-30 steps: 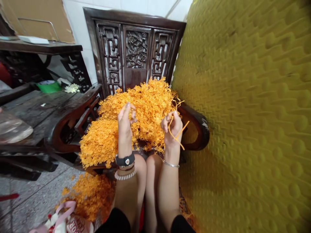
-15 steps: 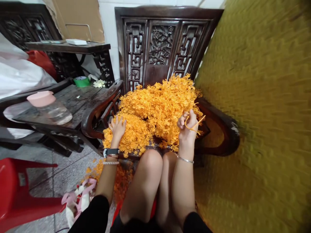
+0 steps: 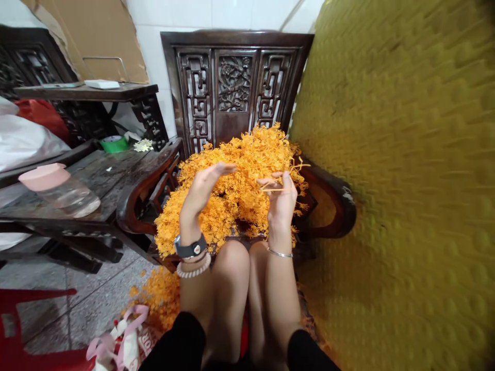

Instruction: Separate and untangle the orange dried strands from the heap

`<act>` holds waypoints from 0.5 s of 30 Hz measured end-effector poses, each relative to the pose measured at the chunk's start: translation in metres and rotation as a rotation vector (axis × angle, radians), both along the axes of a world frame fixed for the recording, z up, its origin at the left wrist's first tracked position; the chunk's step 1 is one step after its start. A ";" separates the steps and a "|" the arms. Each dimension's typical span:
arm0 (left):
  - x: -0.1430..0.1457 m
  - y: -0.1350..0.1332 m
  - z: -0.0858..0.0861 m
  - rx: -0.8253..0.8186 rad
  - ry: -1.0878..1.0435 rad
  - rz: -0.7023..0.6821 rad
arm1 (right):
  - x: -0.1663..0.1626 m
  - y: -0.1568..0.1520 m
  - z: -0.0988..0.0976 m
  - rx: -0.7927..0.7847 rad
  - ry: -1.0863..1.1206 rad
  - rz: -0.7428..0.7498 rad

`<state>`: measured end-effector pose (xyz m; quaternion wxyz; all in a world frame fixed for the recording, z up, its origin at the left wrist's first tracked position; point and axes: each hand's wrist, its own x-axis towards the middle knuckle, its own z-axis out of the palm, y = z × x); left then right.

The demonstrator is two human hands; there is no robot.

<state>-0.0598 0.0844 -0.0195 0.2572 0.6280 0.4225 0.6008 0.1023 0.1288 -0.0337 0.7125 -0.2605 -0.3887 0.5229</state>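
A big heap of orange, frilly, flower-like pieces [image 3: 251, 154] covers the seat of a dark wooden chair. Above the heap's left part, my left hand [image 3: 203, 185] is raised with its fingers stretched out to the right; nothing shows in it. My right hand [image 3: 281, 203] is over the heap's right side, its fingers bent around a thin-stranded orange piece [image 3: 279, 189]. Strands of it stick out past the fingers on both sides. The two hands are apart, facing each other.
The chair's curved arms [image 3: 340, 206] flank the heap. At left, a dark side table [image 3: 112, 178] bears a pink-lidded bottle [image 3: 62, 190] and green tape [image 3: 114, 144]. A textured yellow surface [image 3: 394, 180] stands close at right. More orange pieces [image 3: 162, 296], a bag [image 3: 131, 345] and a red stool [image 3: 23, 330] are below.
My left hand has lifted off the heap and moved right, towards my right hand. My right hand has turned, still with the orange piece. The view has shifted slightly.
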 end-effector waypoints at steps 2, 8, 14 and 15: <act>0.026 0.012 0.022 0.024 0.146 -0.178 | 0.007 -0.005 0.005 -0.003 0.073 0.027; 0.082 0.052 0.001 -0.172 -0.068 -0.267 | 0.034 -0.008 0.013 0.135 0.243 0.215; 0.094 0.050 -0.025 -0.138 -0.305 -0.373 | 0.050 -0.004 0.012 0.077 0.142 0.230; 0.094 0.049 -0.025 -0.099 -0.317 -0.382 | 0.052 -0.003 0.010 0.068 0.134 0.237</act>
